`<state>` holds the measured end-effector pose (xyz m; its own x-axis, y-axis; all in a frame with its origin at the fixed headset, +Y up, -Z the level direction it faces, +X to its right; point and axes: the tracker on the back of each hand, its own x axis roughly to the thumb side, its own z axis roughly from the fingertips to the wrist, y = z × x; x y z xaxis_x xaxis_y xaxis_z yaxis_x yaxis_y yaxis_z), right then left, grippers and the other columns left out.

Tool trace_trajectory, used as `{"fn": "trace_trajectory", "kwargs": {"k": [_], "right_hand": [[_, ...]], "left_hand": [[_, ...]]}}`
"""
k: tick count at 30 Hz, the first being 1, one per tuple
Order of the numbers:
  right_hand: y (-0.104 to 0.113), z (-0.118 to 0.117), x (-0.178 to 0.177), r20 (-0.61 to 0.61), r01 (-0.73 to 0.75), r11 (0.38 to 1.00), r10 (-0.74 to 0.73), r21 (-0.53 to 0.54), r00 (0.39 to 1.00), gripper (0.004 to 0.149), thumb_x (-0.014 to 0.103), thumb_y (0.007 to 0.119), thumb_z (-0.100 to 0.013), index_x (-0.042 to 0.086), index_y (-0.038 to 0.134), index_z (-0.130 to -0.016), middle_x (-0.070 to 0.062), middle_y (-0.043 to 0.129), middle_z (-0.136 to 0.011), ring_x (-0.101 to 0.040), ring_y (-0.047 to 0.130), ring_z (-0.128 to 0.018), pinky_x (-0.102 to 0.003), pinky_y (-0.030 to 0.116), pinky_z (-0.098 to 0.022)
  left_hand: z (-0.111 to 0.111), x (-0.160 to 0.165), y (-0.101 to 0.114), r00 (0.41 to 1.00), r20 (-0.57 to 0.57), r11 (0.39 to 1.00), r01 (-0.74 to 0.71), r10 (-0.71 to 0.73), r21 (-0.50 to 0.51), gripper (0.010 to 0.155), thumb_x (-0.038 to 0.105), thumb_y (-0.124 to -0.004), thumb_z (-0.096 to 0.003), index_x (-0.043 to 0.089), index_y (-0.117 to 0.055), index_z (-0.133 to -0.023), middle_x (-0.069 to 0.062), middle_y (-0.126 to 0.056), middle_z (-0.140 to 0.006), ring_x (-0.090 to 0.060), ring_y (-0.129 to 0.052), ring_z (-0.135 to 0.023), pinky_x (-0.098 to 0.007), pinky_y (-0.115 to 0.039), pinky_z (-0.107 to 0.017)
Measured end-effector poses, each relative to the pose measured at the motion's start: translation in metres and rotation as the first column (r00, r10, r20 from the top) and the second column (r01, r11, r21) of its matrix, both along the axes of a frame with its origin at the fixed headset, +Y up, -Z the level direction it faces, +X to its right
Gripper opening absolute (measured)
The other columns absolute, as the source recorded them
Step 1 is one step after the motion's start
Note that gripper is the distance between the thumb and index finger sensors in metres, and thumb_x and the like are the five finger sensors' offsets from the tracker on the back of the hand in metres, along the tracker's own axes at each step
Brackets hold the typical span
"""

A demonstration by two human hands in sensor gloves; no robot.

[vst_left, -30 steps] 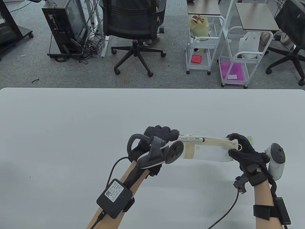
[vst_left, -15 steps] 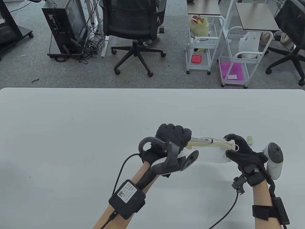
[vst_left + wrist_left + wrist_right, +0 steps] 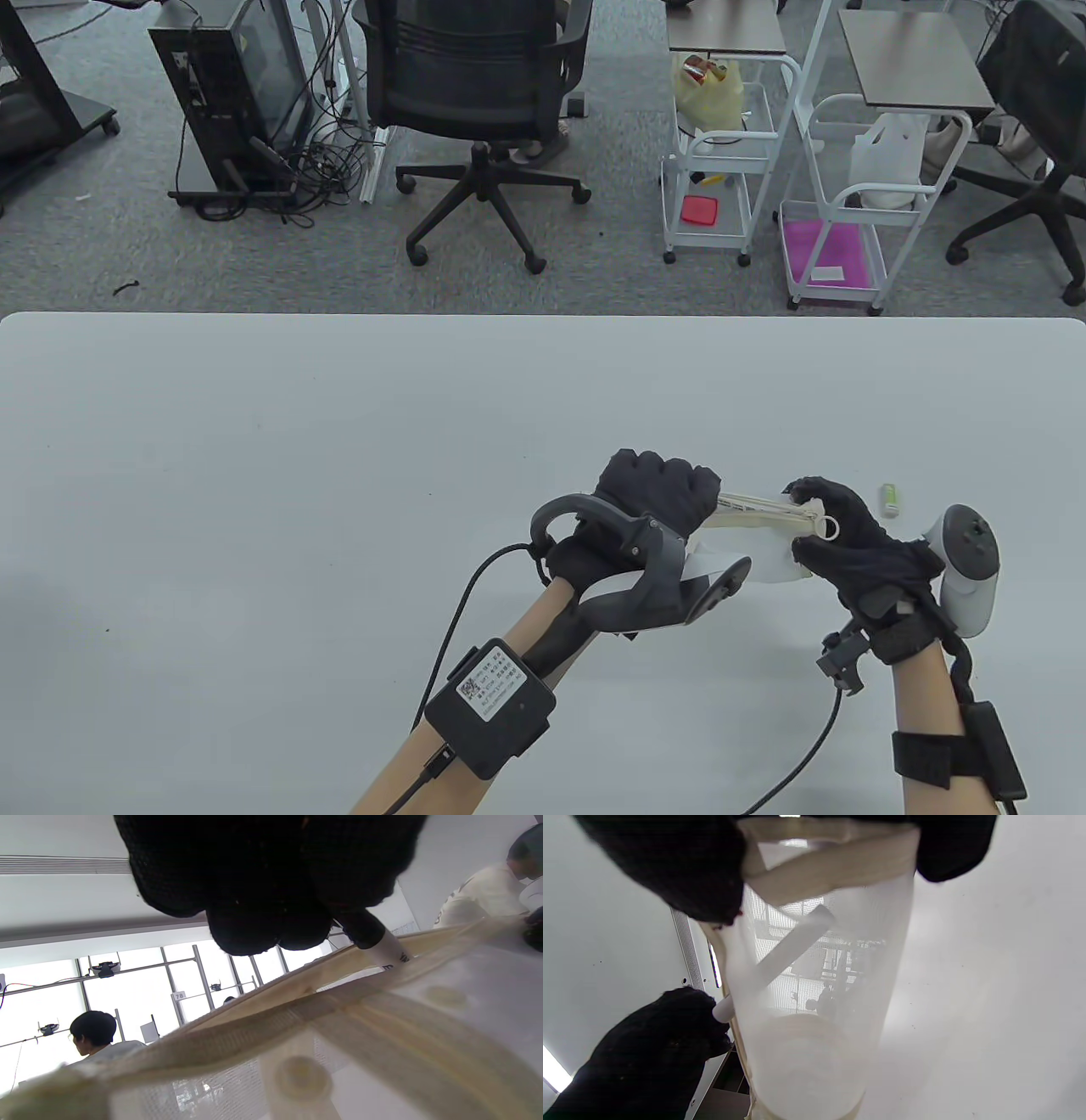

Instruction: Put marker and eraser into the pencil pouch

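Left hand (image 3: 657, 492) curls closed around the marker (image 3: 384, 946), whose barrel lies inside the pencil pouch (image 3: 768, 543), seen through its mesh in the right wrist view (image 3: 780, 957). Right hand (image 3: 836, 531) pinches the pouch's zipper end, fingers (image 3: 670, 866) clamped on the cream fabric band. Both hands hold the pouch above the table (image 3: 254, 475), the left at 9 o'clock of the pouch, the right at 3 o'clock. The eraser (image 3: 888, 499) lies on the table at 1 o'clock of the right hand, near but apart.
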<state>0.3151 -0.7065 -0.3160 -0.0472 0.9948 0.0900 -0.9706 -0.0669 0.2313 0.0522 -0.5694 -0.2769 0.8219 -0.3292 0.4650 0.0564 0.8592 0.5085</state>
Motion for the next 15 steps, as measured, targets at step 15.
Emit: {"fn": "trace_trajectory", "kwargs": {"k": [15], "right_hand": [[0.000, 0.001, 0.003, 0.048, 0.035, 0.999, -0.035, 0.012, 0.998, 0.066, 0.039, 0.092, -0.038, 0.034, 0.065, -0.098, -0.012, 0.053, -0.110, -0.044, 0.074, -0.090, -0.058, 0.071, -0.056]], "left_hand": [[-0.001, -0.021, -0.007, 0.997, -0.069, 0.998, 0.032, -0.036, -0.055, 0.042, 0.048, -0.074, -0.0453, 0.042, -0.085, -0.086, 0.005, -0.092, -0.092, -0.018, -0.095, -0.082, -0.048, -0.079, -0.069]]}}
